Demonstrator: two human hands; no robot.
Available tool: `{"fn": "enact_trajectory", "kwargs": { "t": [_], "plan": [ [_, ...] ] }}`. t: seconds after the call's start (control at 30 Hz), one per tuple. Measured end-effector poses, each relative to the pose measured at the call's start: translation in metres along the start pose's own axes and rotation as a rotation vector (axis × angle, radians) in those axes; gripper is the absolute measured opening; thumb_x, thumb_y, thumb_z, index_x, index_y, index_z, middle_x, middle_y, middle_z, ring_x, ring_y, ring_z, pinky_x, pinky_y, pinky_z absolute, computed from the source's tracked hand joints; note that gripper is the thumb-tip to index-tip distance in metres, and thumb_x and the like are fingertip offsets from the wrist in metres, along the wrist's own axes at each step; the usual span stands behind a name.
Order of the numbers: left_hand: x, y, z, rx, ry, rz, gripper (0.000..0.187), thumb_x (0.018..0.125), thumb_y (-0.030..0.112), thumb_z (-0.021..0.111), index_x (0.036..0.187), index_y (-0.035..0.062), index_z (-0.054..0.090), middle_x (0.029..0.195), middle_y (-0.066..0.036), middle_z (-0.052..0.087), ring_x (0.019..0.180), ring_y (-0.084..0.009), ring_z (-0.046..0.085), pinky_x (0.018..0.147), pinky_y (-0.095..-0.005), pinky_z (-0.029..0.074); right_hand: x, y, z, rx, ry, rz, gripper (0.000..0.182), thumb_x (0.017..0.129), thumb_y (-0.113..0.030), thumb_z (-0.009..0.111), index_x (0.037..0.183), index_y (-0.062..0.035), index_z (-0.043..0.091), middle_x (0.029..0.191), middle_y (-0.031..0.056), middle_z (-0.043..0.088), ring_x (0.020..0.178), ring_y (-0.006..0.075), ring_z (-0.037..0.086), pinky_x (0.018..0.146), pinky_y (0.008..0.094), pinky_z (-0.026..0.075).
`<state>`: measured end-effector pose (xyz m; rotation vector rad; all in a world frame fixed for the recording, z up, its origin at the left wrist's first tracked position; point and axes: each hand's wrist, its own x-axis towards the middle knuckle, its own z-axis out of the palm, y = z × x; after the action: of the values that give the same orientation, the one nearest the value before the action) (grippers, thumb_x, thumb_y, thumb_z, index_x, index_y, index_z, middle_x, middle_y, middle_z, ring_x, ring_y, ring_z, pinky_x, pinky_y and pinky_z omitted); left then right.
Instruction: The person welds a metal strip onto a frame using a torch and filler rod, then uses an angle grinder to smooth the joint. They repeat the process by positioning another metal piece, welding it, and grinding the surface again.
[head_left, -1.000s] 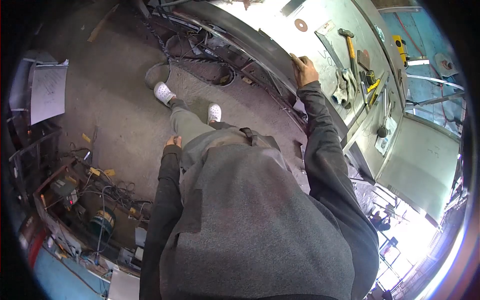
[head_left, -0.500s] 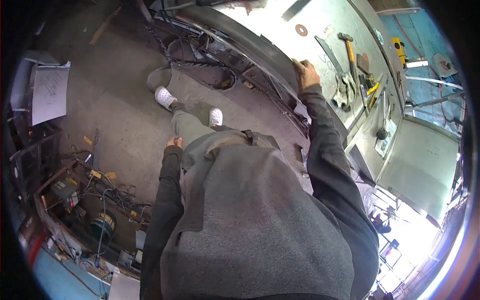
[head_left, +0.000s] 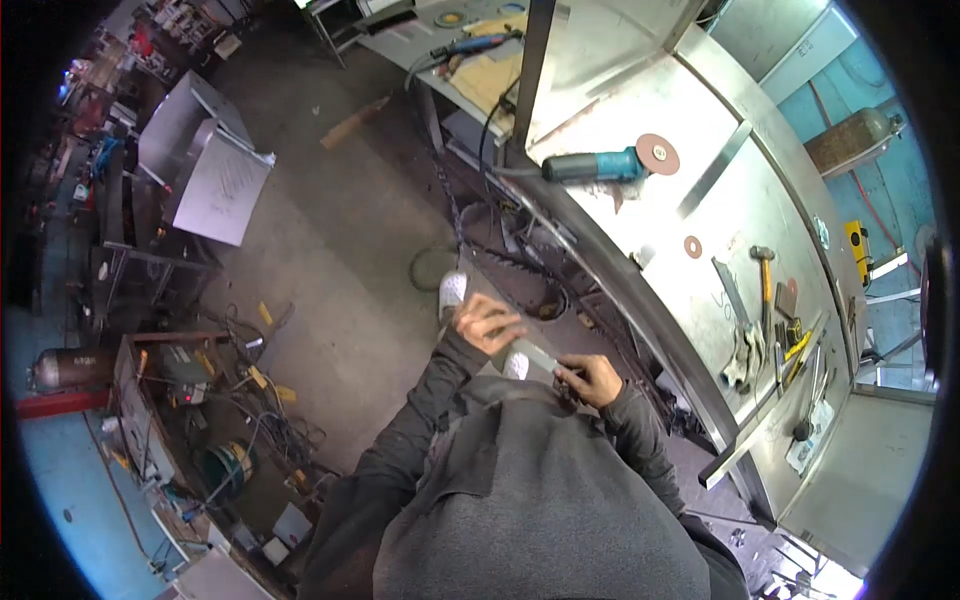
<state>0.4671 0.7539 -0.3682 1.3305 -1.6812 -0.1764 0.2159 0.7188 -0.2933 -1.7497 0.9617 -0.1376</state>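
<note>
A flat, grey metal strip (head_left: 538,356) spans the gap between my two hands, in front of my waist. My right hand (head_left: 594,380) grips its right end, thumb on top. The fingers of my left hand (head_left: 487,323) are curled around the other end, which they partly hide. Below the strip show my white clogs (head_left: 453,288) on the floor. To the right stands a metal workbench (head_left: 690,235), its edge apart from my hands.
On the bench lie an angle grinder (head_left: 610,163), a hammer (head_left: 764,275), gloves (head_left: 743,360), a loose disc (head_left: 693,247) and a flat bar (head_left: 716,168). Cables (head_left: 265,400) tangle on the floor at left, near a bucket (head_left: 228,467). A bent metal sheet (head_left: 225,188) stands beyond.
My right hand has left the bench edge and come in front of my waist. My left hand has risen from beside my thigh. Both now hold the metal strip, and the view has shifted.
</note>
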Motion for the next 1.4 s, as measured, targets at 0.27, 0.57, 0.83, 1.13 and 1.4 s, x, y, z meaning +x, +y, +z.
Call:
{"fn": "enact_trajectory", "kwargs": {
  "t": [0.27, 0.57, 0.83, 1.13, 1.4],
  "plan": [
    [0.058, -0.048, -0.047, -0.528, -0.829, -0.51, 0.015, 0.083, 0.02, 0.07, 0.093, 0.01, 0.074, 0.083, -0.005, 0.072, 0.069, -0.0124, 0.065, 0.065, -0.0269, 0.052, 0.04, -0.034, -0.038, 0.084, -0.299, 0.207, 0.025, 0.094, -0.021, 0.06, 0.103, 0.0007, 0.066, 0.067, -0.001, 0.059, 0.056, 0.0052, 0.049, 0.05, 0.0246, 0.04],
    [0.166, -0.144, -0.033, -0.529, -0.8, -0.322, 0.019, 0.084, 0.022, 0.066, 0.094, 0.0057, 0.07, 0.085, -0.009, 0.071, 0.078, -0.0179, 0.068, 0.072, -0.0308, 0.052, 0.104, -0.076, -0.02, 0.361, 0.067, 0.335, 0.024, 0.093, -0.015, 0.059, 0.11, 0.0007, 0.066, 0.068, 0.0009, 0.062, 0.049, 0.0055, 0.05, 0.043, 0.0233, 0.038],
    [0.265, -0.169, -0.024, -0.837, -0.796, -0.358, 0.022, 0.083, 0.015, 0.07, 0.102, 0.0027, 0.068, 0.077, -0.005, 0.068, 0.072, -0.0114, 0.064, 0.065, -0.024, 0.051, 0.105, -0.113, -0.011, 0.436, 0.41, 0.471, 0.027, 0.094, -0.015, 0.057, 0.115, 0.0014, 0.063, 0.068, 0.0011, 0.06, 0.049, 0.0051, 0.049, 0.044, 0.0226, 0.04],
    [0.292, -0.161, -0.013, -0.6, -1.344, -0.055, 0.02, 0.083, 0.018, 0.071, 0.094, 0.0021, 0.072, 0.083, -0.007, 0.071, 0.075, -0.012, 0.064, 0.07, -0.0257, 0.049, 0.115, -0.136, 0.001, 0.456, 0.473, 0.455, 0.028, 0.094, -0.02, 0.059, 0.11, 0.0031, 0.063, 0.067, 0.0033, 0.06, 0.051, 0.0065, 0.053, 0.044, 0.0241, 0.043],
    [0.314, -0.244, -0.05, -0.541, -0.399, -0.71, 0.03, 0.091, 0.029, 0.062, 0.083, 0.0006, 0.066, 0.057, -0.004, 0.06, 0.047, -0.0093, 0.052, 0.049, -0.0244, 0.042, 0.101, -0.092, 0.028, 0.416, 0.855, 0.399, 0.014, 0.096, -0.013, 0.054, 0.097, -0.0001, 0.057, 0.073, 0.0041, 0.06, 0.06, 0.0081, 0.056, 0.052, 0.0225, 0.044]
  ]
}}
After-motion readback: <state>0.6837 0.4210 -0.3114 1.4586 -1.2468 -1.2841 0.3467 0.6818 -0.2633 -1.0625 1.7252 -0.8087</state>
